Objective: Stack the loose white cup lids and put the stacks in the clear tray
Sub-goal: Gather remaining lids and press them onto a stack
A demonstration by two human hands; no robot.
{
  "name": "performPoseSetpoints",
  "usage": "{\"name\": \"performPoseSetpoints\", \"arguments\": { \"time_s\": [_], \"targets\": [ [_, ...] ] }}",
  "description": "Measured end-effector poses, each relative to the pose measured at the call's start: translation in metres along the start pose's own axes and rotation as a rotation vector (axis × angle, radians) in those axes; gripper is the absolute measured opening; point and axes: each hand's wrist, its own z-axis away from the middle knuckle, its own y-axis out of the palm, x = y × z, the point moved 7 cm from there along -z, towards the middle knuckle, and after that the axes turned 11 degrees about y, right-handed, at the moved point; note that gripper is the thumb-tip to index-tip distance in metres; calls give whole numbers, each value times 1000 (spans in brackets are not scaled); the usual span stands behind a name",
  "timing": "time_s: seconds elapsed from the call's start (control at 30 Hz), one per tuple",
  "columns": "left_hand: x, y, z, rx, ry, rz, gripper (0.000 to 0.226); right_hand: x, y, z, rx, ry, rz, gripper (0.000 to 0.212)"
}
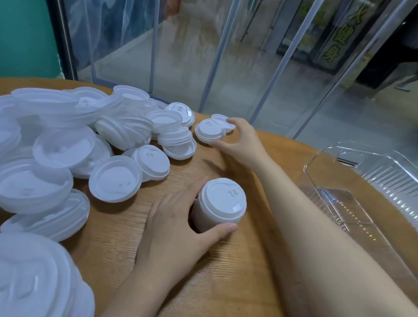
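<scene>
A heap of loose white cup lids (64,151), too many and too overlapped to count, covers the left half of a round wooden table (233,278). The lids are thin moulded plastic discs with raised rims and embossed marks; some lie dome up, others hollow side up, and several nest in short stacks. A large, blurred lid (33,288) fills the near-left corner.

At centre, one person's left hand (173,230) grips a neat stack of lids (217,204) standing on the table, fingers curled behind it and thumb wrapped across its near side. How many lids the stack holds cannot be told.

Farther back and right of the heap, the right hand (241,139) reaches across the tabletop and pinches two small lids (212,130) lying at the heap's edge, fingertips curled over their far rim and thumb at the near one.

On the right side of the table, one clear tray (384,188) sits well apart from the heap, of rigid transparent plastic with ribbed walls and a cut-out handle at its far end. No lids show inside it. Behind the table hang clear plastic strip curtains (221,48).
</scene>
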Motion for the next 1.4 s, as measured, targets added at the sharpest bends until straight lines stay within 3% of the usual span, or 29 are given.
{"name": "performPoseSetpoints", "arguments": {
  "time_s": [0.23, 0.53, 0.77, 0.87, 0.97, 1.2, 1.4],
  "targets": [
    [-1, 0, -1, -4, -10, 5, 80, -2, 22, -41, -32, -10, 129, 88],
    [0, 1, -2, 6, -16, 14, 77, -6, 6, -27, -80, -75, 124, 68],
    [1, 0, -1, -10, -10, 21, 77, -13, -49, 32, -166, 37, -361, 46],
    [2, 0, -1, -6, 0, 23, 79, -16, -57, 78, -118, -9, -619, 41],
    [-1, 0, -2, -13, 9, 34, 68, -18, -55, 111, 4, -65, -694, 43],
    [2, 2, -3, -14, 16, 27, 80, -9, -38, 130, 267, -139, -349, 49],
    [5, 2, -1, -19, 18, 38, 81, -8, -35, 134, 361, -118, -306, 57]
  ]
}}
